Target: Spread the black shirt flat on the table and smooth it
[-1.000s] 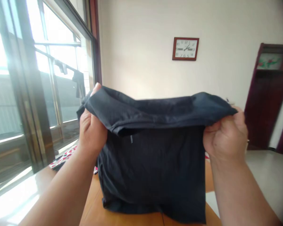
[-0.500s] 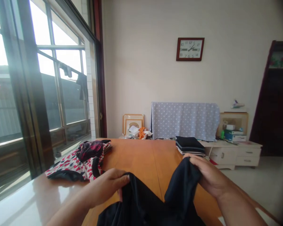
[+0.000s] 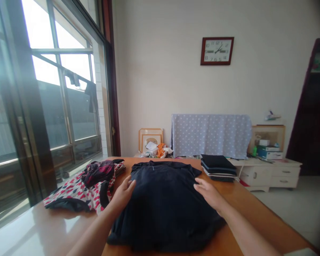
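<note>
A dark navy T-shirt (image 3: 165, 206) lies spread over the wooden table, its neck at the far side and its hem towards me. Beside its left edge, below the sleeve, is my left hand (image 3: 125, 190), fingers apart and nothing held. On the opposite side my right hand (image 3: 209, 193) is at the shirt's right edge, also empty with fingers stretched out. Whether the fingertips touch the cloth I cannot tell. The body of the shirt looks slightly puffed up, and its lower edge is blurred.
Left of the shirt lies a heap of clothes with a heart-patterned garment (image 3: 74, 190). A stack of folded clothes (image 3: 218, 165) stands at the table's far right. Beyond the wooden table (image 3: 256, 209) are a white cabinet (image 3: 280, 176) and a polka-dot cloth (image 3: 210, 137). Windows line the left.
The dark shirt, bunched and held up by both hands before, now lies spread flat on the table. Both hands have let go of it and opened.
</note>
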The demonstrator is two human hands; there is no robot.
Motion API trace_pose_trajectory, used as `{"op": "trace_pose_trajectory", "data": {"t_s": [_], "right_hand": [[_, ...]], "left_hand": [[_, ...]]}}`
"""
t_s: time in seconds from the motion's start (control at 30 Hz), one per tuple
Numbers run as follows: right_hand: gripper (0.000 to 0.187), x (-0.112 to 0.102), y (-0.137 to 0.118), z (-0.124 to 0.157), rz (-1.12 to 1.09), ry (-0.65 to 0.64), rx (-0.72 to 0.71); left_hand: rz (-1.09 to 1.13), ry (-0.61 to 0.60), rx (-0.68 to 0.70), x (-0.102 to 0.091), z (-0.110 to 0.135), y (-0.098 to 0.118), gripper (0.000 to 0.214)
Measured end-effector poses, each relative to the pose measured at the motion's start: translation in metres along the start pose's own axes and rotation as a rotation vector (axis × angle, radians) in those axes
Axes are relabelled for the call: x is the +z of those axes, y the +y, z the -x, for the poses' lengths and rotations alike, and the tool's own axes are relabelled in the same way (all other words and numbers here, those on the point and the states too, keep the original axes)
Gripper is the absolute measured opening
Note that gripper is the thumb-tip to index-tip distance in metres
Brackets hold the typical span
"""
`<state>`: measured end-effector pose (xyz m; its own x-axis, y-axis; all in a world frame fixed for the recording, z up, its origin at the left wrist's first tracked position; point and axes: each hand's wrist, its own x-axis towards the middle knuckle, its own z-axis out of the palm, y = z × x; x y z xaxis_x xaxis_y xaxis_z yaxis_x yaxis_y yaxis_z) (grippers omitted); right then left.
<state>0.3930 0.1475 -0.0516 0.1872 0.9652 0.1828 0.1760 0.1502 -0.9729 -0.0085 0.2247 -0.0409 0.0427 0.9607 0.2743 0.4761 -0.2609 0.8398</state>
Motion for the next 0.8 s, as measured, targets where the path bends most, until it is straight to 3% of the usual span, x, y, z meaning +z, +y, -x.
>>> {"op": "trace_pose_trajectory", "data": {"t_s": [0.13,0.3,0.47,0.6,0.7,0.8], "right_hand": [[0.056,-0.003,0.03,0.018,0.161,-0.131,0.088],[0.052,-0.009,0.051,0.032,0.225,-0.194,0.089],[0.042,-0.027,0.06,0.038,0.362,-0.02,0.001],[0.042,-0.044,0.069,0.038,0.525,0.169,0.032],[0.044,-0.05,0.084,0.038,0.636,0.255,0.067],[0.047,-0.05,0.102,0.036,0.718,0.245,0.082]], "left_hand": [[0.002,-0.145,-0.053,0.002,0.027,-0.034,0.071],[-0.029,-0.208,-0.007,0.0,0.052,-0.042,0.056],[-0.155,0.004,-0.035,-0.013,0.064,-0.053,0.047],[-0.243,0.12,-0.075,-0.021,0.066,-0.069,0.039],[-0.257,0.142,-0.091,-0.022,0.066,-0.077,0.038],[-0.346,0.106,-0.073,-0.022,0.071,-0.071,0.039]]}}
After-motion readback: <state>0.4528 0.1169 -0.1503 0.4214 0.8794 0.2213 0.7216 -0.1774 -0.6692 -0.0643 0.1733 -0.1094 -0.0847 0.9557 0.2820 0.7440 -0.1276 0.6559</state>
